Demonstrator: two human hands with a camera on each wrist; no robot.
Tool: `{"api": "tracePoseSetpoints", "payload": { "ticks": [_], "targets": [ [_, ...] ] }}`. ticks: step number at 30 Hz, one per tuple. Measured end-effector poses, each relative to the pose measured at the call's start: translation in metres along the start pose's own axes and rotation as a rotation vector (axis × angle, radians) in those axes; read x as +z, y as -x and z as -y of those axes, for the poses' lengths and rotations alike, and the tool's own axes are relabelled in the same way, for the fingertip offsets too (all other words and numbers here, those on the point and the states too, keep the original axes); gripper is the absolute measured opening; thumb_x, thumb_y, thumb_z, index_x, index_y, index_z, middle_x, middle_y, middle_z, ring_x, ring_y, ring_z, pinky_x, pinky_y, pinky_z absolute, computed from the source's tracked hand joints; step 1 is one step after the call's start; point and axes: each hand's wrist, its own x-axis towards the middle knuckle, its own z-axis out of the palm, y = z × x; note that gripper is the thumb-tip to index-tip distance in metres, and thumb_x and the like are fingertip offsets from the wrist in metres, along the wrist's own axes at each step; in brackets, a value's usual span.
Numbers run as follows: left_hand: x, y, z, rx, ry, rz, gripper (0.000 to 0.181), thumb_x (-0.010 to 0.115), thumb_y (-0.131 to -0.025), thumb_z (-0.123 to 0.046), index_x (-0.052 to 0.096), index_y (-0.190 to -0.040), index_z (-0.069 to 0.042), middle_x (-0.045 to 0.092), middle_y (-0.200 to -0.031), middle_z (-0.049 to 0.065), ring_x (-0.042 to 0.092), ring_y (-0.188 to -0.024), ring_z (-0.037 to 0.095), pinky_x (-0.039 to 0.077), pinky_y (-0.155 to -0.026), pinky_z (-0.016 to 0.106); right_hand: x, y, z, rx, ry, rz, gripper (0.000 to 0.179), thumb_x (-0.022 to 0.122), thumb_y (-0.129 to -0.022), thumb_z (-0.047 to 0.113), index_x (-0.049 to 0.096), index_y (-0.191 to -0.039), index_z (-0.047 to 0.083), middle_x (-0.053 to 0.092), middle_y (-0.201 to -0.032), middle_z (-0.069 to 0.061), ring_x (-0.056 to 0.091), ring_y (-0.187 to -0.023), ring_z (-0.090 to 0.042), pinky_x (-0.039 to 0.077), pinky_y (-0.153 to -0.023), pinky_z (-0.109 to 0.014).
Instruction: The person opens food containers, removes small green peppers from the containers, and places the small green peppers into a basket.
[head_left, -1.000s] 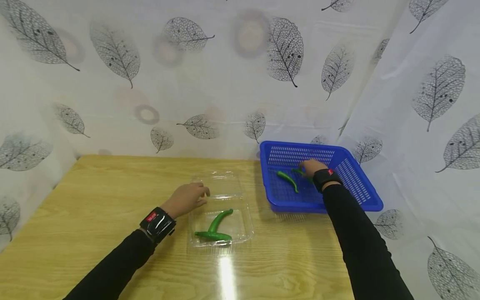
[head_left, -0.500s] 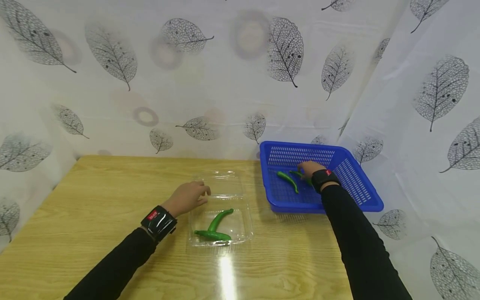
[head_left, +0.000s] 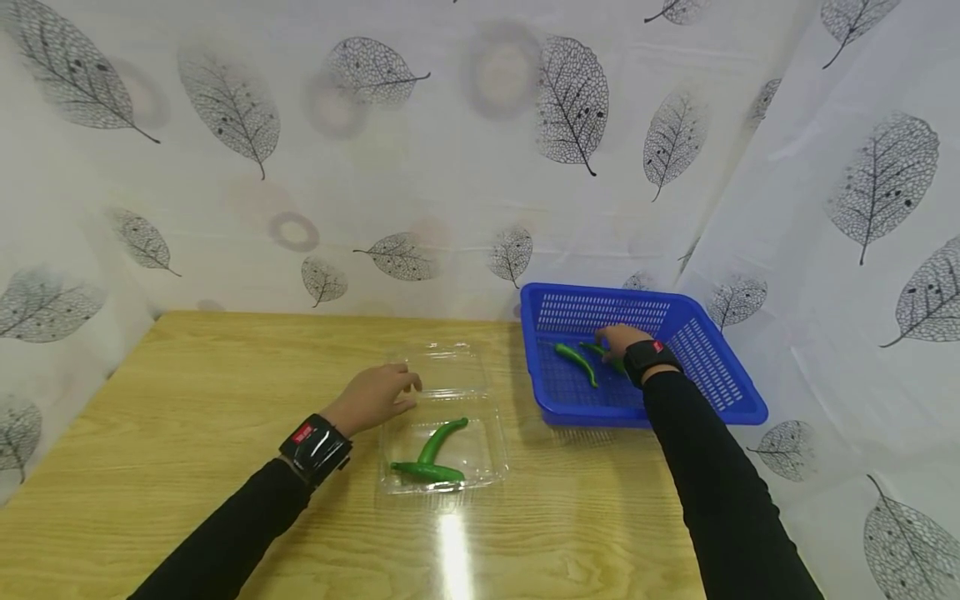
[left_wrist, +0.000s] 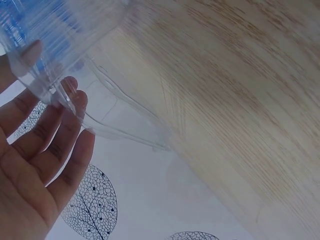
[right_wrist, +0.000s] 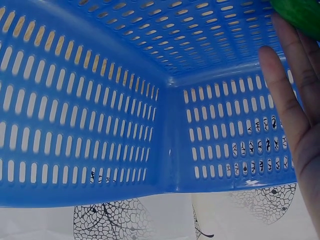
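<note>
In the head view a clear plastic container (head_left: 489, 437) lies open on the table with two green chili peppers (head_left: 441, 440) (head_left: 427, 472) in its near half. My left hand (head_left: 372, 398) is at its left side near the hinge. The left wrist view shows thumb and fingers (left_wrist: 65, 135) on either side of the container's edge (left_wrist: 65, 95). My right hand (head_left: 621, 337) reaches into the blue basket (head_left: 551, 408) and holds a green chili pepper (head_left: 617, 364), partly hidden beneath it. The right wrist view shows this pepper only at the top corner, by the fingers (right_wrist: 280, 85).
Another green chili pepper (head_left: 576, 364) lies in the basket, left of my right hand. The basket has slotted walls and stands at the table's back right corner. A leaf-printed white curtain (head_left: 450, 167) hangs behind the wooden table (head_left: 247, 367).
My right hand has shifted very slightly left inside the basket, and the pepper under it has moved a little. My left hand and the container stay where they were.
</note>
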Motion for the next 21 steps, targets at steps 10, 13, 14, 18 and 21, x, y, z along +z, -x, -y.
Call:
{"api": "tracePoseSetpoints", "payload": {
  "ticks": [10,13,14,18,21],
  "targets": [
    [-0.004,0.022,0.006,-0.011,0.01,-0.095,0.026,0.073,-0.081,-0.021,0.066,-0.103,-0.008,0.063,-0.097,0.008,0.062,-0.083,0.019,0.054,-0.07,0.033,0.001,0.0,0.0,-0.003,-0.007,-0.009,0.038,0.073,-0.08,0.013,0.063,-0.114,0.002,0.063,-0.114,-0.023,0.059,-0.103,-0.04,0.053,-0.081,-0.046],
    [-0.005,0.028,0.009,-0.009,0.007,-0.135,0.025,0.073,-0.081,-0.019,0.066,-0.103,-0.009,0.063,-0.099,0.008,0.063,-0.088,0.021,0.055,-0.073,0.034,0.001,-0.001,0.0,0.0,-0.015,-0.02,0.036,0.073,-0.08,0.013,0.064,-0.113,0.002,0.063,-0.115,-0.022,0.059,-0.105,-0.039,0.052,-0.083,-0.048],
    [-0.006,0.03,0.009,-0.007,0.009,-0.147,0.025,0.073,-0.081,-0.019,0.066,-0.103,-0.009,0.063,-0.099,0.008,0.063,-0.089,0.021,0.055,-0.073,0.035,0.001,-0.001,-0.001,-0.002,-0.014,-0.022,0.036,0.073,-0.08,0.013,0.064,-0.113,0.001,0.063,-0.115,-0.023,0.059,-0.104,-0.04,0.052,-0.082,-0.048],
    [-0.008,0.038,0.012,-0.008,0.009,-0.18,0.024,0.073,-0.081,-0.018,0.066,-0.102,-0.009,0.063,-0.097,0.007,0.063,-0.088,0.02,0.055,-0.073,0.035,0.0,-0.001,0.0,0.007,-0.015,-0.022,0.034,0.072,-0.082,0.014,0.064,-0.113,0.002,0.063,-0.116,-0.021,0.06,-0.105,-0.038,0.052,-0.084,-0.049],
    [-0.011,0.043,0.013,-0.02,-0.005,-0.183,0.024,0.073,-0.081,-0.016,0.067,-0.102,-0.009,0.063,-0.096,0.006,0.064,-0.087,0.02,0.055,-0.073,0.034,-0.002,-0.001,0.001,0.016,-0.031,-0.016,0.034,0.071,-0.082,0.015,0.064,-0.114,0.003,0.063,-0.117,-0.021,0.06,-0.105,-0.038,0.052,-0.084,-0.049]
  ]
}}
